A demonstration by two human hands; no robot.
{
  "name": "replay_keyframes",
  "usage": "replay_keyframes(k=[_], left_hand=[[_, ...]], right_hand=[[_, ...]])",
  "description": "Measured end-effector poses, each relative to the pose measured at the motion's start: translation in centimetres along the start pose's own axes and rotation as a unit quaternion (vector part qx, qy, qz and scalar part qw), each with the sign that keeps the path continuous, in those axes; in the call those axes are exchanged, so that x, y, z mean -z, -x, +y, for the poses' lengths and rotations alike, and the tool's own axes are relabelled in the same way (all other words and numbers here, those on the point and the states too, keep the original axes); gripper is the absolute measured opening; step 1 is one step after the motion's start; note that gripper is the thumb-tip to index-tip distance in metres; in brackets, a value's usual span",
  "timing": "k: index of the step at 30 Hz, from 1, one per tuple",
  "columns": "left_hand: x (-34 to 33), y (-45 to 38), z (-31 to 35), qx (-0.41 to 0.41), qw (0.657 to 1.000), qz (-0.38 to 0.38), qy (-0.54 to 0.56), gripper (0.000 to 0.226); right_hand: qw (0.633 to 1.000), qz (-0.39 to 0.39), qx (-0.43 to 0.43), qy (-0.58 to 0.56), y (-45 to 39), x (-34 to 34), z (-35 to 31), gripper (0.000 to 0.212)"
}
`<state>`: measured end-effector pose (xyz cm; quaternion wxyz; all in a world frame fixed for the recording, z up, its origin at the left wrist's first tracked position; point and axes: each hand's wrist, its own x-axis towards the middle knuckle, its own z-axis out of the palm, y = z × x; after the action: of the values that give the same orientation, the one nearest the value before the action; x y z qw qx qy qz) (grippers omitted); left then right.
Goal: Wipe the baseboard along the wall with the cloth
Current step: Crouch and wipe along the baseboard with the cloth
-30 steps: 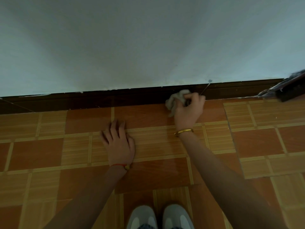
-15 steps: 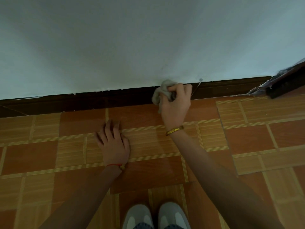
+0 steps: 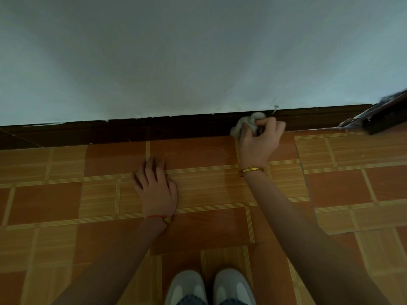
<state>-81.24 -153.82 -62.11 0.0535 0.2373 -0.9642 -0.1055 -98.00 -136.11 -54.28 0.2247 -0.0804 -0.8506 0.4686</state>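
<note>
A dark brown baseboard runs along the foot of the pale wall. My right hand grips a crumpled whitish cloth and holds it against the baseboard, right of centre. A gold bracelet sits on that wrist. My left hand rests flat on the tiled floor with its fingers spread, a red string on the wrist. It stays apart from the baseboard.
A small nail or screw sticks out of the wall just above the cloth. A dark brush-like object lies at the far right by the baseboard. My two white shoes stand at the bottom edge.
My right hand has carried the cloth along the baseboard, first to the left, now back to the right. The left hand has stayed planted on the floor.
</note>
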Motion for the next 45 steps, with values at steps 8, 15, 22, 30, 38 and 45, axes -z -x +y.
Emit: replay_keyframes(k=[8, 15, 22, 30, 38, 45], left_hand=[[0.1, 0.0, -0.1, -0.003, 1.000, 0.005, 0.015, 0.055], [0.2, 0.0, -0.1, 0.001, 1.000, -0.006, 0.006, 0.053], [0.3, 0.1, 0.1, 0.002, 1.000, -0.008, 0.000, 0.054], [0.2, 0.1, -0.1, -0.005, 1.000, 0.008, 0.010, 0.054], [-0.3, 0.0, -0.1, -0.003, 1.000, 0.014, 0.010, 0.054], [-0.3, -0.5, 4.2, -0.084, 0.991, 0.032, 0.096, 0.049]], right_hand=[[0.990, -0.121, 0.067, -0.001, 4.3, -3.3, -2.0, 0.024], [0.998, 0.038, -0.048, 0.010, -0.7, 0.4, 0.8, 0.023], [0.999, -0.040, 0.013, -0.003, 2.2, -1.6, -1.5, 0.025], [0.999, -0.030, 0.021, -0.029, 1.2, -0.4, -2.0, 0.023], [1.000, 0.014, 0.009, -0.017, -0.9, 1.1, -0.5, 0.021], [0.990, -0.108, 0.093, 0.007, 0.2, 0.2, -0.7, 0.021]])
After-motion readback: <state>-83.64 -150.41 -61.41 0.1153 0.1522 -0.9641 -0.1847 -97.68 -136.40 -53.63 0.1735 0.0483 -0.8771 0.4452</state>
